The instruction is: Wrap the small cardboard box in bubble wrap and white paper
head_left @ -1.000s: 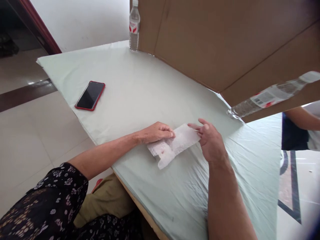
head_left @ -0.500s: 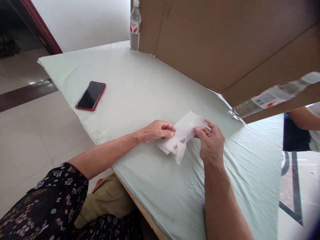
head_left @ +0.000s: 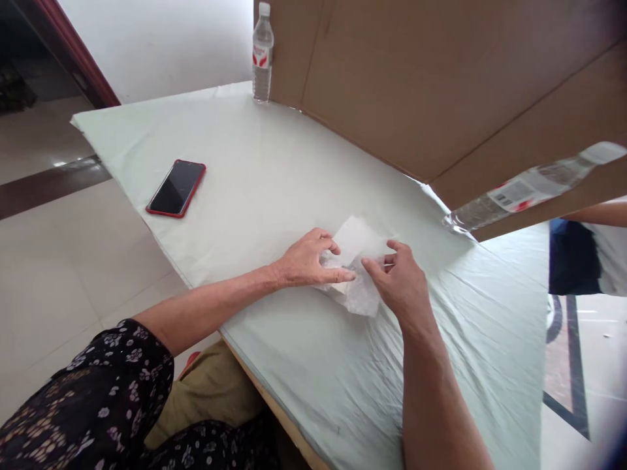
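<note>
A crumpled, thin white tissue-like sheet lies on the cloth-covered table in front of me, partly see-through. At its left side is my left hand, fingers curved and thumb stretched over the sheet, with a gap between them. My right hand is at the right side of the sheet, its thumb and fingers apart. Both hands look open; whether the right fingertips touch the sheet is hard to tell. Part of the sheet is hidden behind my fingers.
A phone in a red case lies left on the pale green tablecloth. A large cardboard panel stands at the back. One bottle is upright by it; another bottle appears slanted at right. Another person's arm shows far right.
Fingers that were pinching the sheet at both ends have spread. The right hand has moved left, and the sheet is more bunched, its right end drawn inward.
</note>
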`<state>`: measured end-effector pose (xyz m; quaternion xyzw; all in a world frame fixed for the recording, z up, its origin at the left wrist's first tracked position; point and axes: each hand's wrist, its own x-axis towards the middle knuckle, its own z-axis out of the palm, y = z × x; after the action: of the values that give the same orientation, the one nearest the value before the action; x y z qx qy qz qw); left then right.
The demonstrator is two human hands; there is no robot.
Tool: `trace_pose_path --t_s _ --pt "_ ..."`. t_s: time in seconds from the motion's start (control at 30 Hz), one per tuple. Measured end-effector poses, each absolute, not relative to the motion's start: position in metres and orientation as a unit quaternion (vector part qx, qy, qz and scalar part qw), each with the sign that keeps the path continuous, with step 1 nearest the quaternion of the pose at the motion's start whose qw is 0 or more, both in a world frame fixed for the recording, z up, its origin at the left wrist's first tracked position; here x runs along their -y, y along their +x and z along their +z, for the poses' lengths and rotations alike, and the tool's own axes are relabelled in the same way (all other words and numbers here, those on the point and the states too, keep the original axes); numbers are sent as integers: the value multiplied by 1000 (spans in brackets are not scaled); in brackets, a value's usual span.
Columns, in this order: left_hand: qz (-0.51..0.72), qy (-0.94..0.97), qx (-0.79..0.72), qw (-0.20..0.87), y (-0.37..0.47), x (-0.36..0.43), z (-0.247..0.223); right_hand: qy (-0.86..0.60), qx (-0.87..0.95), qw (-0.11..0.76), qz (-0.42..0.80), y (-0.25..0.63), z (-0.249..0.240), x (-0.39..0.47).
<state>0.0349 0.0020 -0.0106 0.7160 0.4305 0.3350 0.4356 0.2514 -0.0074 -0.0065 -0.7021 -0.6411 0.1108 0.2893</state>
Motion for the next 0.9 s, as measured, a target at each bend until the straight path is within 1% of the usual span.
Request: trace_pose_path --t_s 0.07,0.17,0.23,0.33,0.4,0.5,0.57,0.6,0.67,0.73,0.8,0.9 --pt "336 715 -446 420 35 -3 -12 -690 652 290 120 256 -6 6" --pt "351 689 -474 421 32 -7 -13 -680 651 316 121 259 -4 6" --pt "369 675 -498 400 28 -12 -11 -691 632 333 115 262 -3 5" --pt "375 686 -545 304 20 -18 -8 -716 602 341 97 268 -6 3" --pt "323 710 -575 246 14 -22 -8 -720 599 344 67 271 -6 2" --pt "240 726 -613 198 9 -27 -9 -684 621 382 -10 265 4 7" --pt "262 721 -619 167 8 -27 -9 -648 642 408 -32 256 15 13" --pt "298 723 -605 150 9 -25 -8 -633 656 409 -17 251 19 16" --pt "383 744 -534 119 11 -21 -6 -613 690 381 56 244 24 20" --pt "432 785 -431 108 13 -15 -6 -601 715 331 134 241 22 20" --pt "408 832 -355 124 16 -11 -9 -605 723 287 167 241 16 18" --pt "298 875 -348 157 18 -9 -15 -639 712 247 154 246 11 14"
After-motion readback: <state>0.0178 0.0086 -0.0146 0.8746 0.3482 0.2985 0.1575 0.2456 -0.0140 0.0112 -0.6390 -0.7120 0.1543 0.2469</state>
